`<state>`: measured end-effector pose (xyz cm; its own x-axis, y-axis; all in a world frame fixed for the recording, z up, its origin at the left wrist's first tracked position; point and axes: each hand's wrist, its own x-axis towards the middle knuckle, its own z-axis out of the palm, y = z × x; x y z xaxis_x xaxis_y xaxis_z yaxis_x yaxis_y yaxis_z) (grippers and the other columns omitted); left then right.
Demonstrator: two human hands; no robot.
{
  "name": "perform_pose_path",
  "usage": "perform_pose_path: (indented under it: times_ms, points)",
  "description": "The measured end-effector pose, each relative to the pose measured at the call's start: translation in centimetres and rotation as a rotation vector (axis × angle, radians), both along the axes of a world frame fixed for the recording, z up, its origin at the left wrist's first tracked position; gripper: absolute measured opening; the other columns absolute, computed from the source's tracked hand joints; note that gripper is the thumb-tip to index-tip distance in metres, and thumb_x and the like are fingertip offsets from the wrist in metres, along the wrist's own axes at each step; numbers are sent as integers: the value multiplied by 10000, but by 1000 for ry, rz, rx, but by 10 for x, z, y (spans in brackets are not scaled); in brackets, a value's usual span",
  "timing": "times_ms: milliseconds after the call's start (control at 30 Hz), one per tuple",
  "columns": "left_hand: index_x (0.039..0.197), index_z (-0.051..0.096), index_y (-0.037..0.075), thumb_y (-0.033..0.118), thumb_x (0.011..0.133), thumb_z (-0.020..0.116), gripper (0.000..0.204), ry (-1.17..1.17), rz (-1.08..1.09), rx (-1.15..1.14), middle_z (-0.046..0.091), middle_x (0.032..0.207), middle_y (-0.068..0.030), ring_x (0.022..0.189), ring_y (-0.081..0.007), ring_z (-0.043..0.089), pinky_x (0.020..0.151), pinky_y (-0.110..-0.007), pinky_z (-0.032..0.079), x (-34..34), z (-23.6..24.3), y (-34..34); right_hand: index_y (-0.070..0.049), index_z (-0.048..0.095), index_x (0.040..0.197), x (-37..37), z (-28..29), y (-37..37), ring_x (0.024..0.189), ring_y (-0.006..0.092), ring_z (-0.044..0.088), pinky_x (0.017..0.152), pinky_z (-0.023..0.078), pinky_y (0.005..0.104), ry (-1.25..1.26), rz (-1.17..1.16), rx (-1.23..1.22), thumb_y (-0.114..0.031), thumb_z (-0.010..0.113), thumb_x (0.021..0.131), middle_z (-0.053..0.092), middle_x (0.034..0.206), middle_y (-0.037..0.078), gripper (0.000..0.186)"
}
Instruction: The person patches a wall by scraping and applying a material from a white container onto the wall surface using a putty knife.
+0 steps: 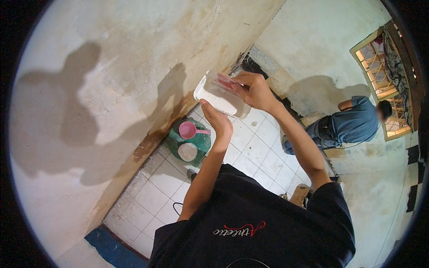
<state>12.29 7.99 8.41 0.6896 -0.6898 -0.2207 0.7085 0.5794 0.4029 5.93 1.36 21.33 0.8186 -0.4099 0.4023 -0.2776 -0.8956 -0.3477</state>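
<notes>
My left hand [217, 119] holds a clear plastic tub [244, 111] from its near side, thumb over the rim. White paste [217, 99] lies inside the tub, which is tilted so that its opening faces me. In my right hand [258, 92] is a flat, thin scraper [225, 82], partly see-through with a reddish patch. Its blade is over the tub's far side; whether it touches the paste I cannot tell. My right fingers cover part of the scraper.
A stained wall [134, 58] rises close on the left. On the tiled floor [154, 187] a green sack [203, 142] carries a pink dipper [187, 130] and a round white thing [187, 152]. Another person [353, 123] in blue is at the right by a grilled window [375, 67]. A cardboard box [299, 195] lies nearby.
</notes>
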Motion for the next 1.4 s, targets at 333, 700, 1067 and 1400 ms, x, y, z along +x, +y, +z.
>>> perform_pose_path:
  times_ms: [333,700,1067,1400]
  points:
    - [1332,381,46,567,1011,272,621,61,5,-152,455,1340,-126,1203,-233,491,1018,-386,400,-2,-46,-10,0,693,962,-2,-43,56,712,326,644,642,523,382,-47,-58,-20,12,635,737,645,857,153,233]
    - [1475,284,119,717,933,247,808,-41,-87,-109,385,1460,-95,1358,-253,371,1117,-392,310,-5,-54,13,-20,691,969,7,-55,59,661,316,650,593,531,386,-105,-209,-130,-1,642,706,647,887,128,268]
    - [1338,395,61,598,1000,266,648,52,-152,-260,449,1326,-111,1217,-229,470,1031,-376,379,-12,-109,12,-27,681,932,5,-52,84,659,304,634,570,507,387,51,-62,-143,9,626,690,638,844,101,251]
    - [1412,326,-9,576,1010,251,714,-111,-26,64,407,1402,-160,1266,-263,443,1059,-376,354,-24,-90,21,-32,695,844,5,-40,44,656,340,653,578,532,426,92,-238,-135,-26,614,658,629,793,133,203]
